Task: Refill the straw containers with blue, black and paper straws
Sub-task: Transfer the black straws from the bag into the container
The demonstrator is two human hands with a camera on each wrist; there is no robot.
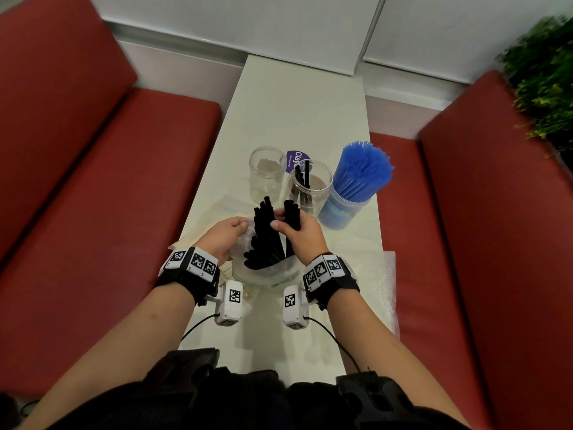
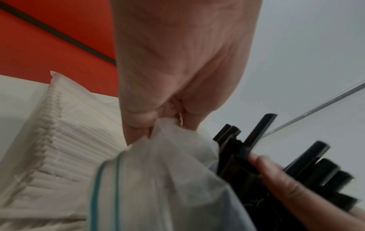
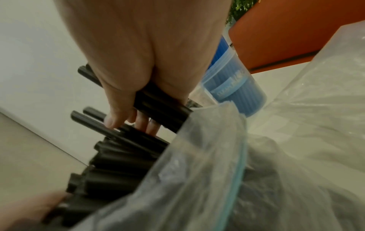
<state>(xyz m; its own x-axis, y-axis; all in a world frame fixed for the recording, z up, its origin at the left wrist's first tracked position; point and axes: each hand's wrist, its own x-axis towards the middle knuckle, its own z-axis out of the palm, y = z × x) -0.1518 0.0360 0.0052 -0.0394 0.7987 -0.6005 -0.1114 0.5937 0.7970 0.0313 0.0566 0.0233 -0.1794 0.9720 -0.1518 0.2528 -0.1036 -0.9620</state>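
Observation:
My left hand [image 1: 224, 232] pinches the rim of a clear zip bag [image 2: 168, 171] that holds black straws [image 1: 265, 240]. My right hand [image 1: 296, 231] grips a small bunch of black straws [image 3: 158, 106] drawn partly out of the bag's mouth [image 3: 207, 156]. Beyond the hands stands a clear jar [image 1: 319, 193] with a few black straws in it. An empty clear jar [image 1: 267, 172] stands to its left. A jar packed with blue straws [image 1: 359, 178] stands to the right. A pack of white paper straws [image 2: 59, 140] lies under my left hand.
The narrow white table [image 1: 297, 103] runs between two red bench seats [image 1: 93, 181]. A purple round label [image 1: 296, 156] lies behind the jars. An empty crumpled plastic bag [image 1: 389, 283] lies at the table's right edge. A green plant [image 1: 545, 76] stands at the far right.

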